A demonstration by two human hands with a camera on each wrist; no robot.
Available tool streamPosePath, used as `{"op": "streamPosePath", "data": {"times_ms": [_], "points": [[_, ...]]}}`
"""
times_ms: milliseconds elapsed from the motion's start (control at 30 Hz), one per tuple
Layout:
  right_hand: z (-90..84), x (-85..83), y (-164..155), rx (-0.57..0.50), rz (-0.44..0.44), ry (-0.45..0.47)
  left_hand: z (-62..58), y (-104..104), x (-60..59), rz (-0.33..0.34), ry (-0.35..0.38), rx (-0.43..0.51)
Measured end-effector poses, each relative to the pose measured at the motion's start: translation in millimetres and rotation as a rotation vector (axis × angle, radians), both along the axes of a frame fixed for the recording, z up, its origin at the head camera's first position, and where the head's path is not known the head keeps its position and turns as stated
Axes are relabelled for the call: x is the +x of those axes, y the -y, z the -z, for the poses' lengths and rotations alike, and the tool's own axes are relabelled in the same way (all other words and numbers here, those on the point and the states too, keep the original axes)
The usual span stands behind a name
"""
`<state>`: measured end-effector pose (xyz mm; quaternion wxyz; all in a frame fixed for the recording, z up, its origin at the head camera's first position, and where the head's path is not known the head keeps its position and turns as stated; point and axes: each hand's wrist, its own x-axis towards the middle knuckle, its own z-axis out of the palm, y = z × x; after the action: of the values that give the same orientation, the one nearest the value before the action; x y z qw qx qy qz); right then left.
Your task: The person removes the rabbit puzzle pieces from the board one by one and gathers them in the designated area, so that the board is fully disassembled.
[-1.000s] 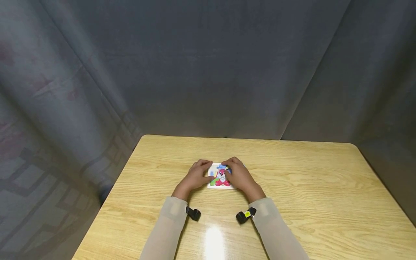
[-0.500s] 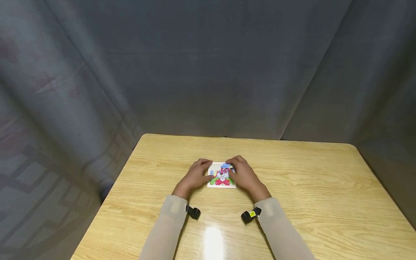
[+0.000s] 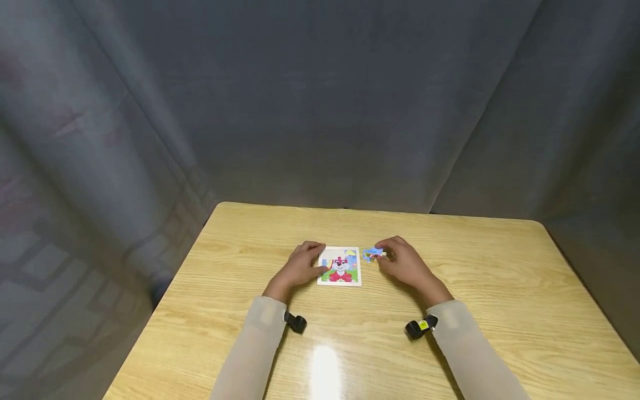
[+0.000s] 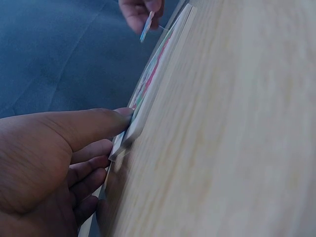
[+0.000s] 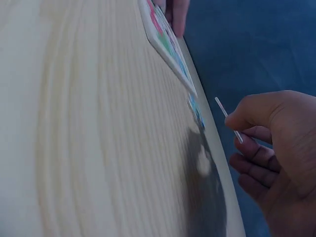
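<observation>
A square picture puzzle with a white frame (image 3: 340, 284) lies on the table, showing a red-and-white cartoon animal. At its upper left, a pale bare patch shows. My left hand (image 3: 301, 264) grips the puzzle's left edge, with the thumb (image 4: 123, 114) over the frame and the fingers along its side. Beyond the right edge, my right hand (image 3: 407, 266) pinches a thin puzzle piece (image 5: 220, 106) between thumb and fingers, raised above the table. Another blue puzzle piece (image 5: 195, 111) lies on the table close to the frame's corner.
The light wooden table (image 3: 480, 289) spreads around both hands, its far edge against a dark grey curtain (image 3: 320, 111). Black wrist cameras (image 3: 296, 322) sit at both sleeve cuffs. A bright light reflection shows on the table at the front.
My right hand has moved right, off the puzzle and past its right edge, with blue pieces now there too. The upper left of the puzzle shows more bare backing. My left hand stays in place.
</observation>
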<state>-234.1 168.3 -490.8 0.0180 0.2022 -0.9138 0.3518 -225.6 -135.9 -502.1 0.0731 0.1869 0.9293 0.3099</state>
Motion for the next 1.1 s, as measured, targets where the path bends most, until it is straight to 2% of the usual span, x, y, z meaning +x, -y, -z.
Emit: {"op": "streamPosePath", "data": {"times_ms": [167, 400, 767, 1100], "points": [[1.8, 2.0, -28.7, 0.022, 0.014, 0.026, 0.9, -2.7, -0.4, 0.009, -0.005, -0.006], [4.3, 1.5, -52.7, 0.073, -0.018, 0.02, 0.8, -3.0, -0.2, -0.01, -0.009, -0.013], [6.0, -1.9, -67.5, 0.135, -0.042, -0.02, 4.3, -2.1, -0.8, -0.009, -0.013, -0.003], [4.2, -1.4, -71.3, 0.168, -0.043, -0.015, 5.7, -3.8, -0.6, -0.012, 0.004, -0.002]]}}
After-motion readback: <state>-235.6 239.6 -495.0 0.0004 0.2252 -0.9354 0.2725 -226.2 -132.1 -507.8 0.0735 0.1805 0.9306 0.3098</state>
